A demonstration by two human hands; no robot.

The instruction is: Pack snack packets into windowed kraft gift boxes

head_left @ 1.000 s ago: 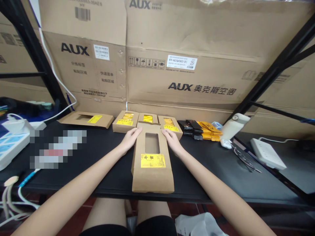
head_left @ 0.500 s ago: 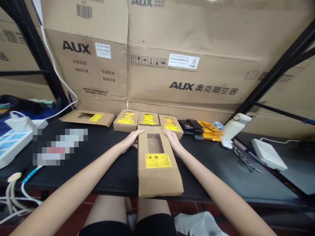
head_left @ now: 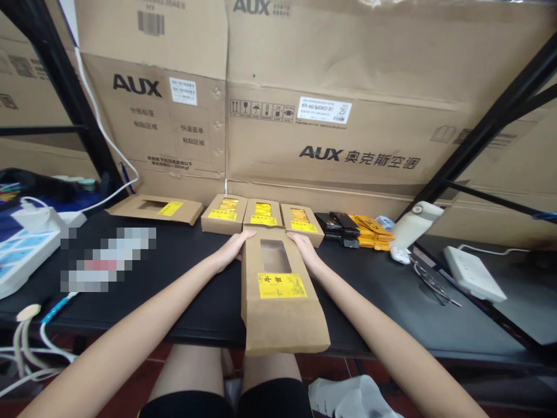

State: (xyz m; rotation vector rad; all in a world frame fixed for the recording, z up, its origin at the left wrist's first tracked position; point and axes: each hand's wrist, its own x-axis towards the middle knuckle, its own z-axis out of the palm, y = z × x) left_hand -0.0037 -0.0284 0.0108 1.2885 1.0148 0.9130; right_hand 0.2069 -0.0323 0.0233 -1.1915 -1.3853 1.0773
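Note:
A long brown cardboard box (head_left: 285, 325) with a clear window and a yellow label lies in front of me, its near flap stretched out over the table's front edge. My left hand (head_left: 235, 247) grips its far left side, and my right hand (head_left: 303, 247) grips the far right side. Through the window no packets show. Just behind it stand three window boxes in a row: a left box (head_left: 209, 223), a middle box (head_left: 263, 208) and a right box (head_left: 319, 235), with yellow packets visible inside.
Left of the row lies a flattened box (head_left: 130, 208). To the right are black packets (head_left: 337, 226), orange packets (head_left: 369, 232), a white bottle (head_left: 415, 225), glasses (head_left: 435, 287) and a white power strip (head_left: 474, 273). Another power strip (head_left: 26, 249) lies far left. Large cartons (head_left: 278, 139) stand behind.
The held box has shifted very slightly toward me, its near flap reaching a little lower. Both hands keep their hold at its far end.

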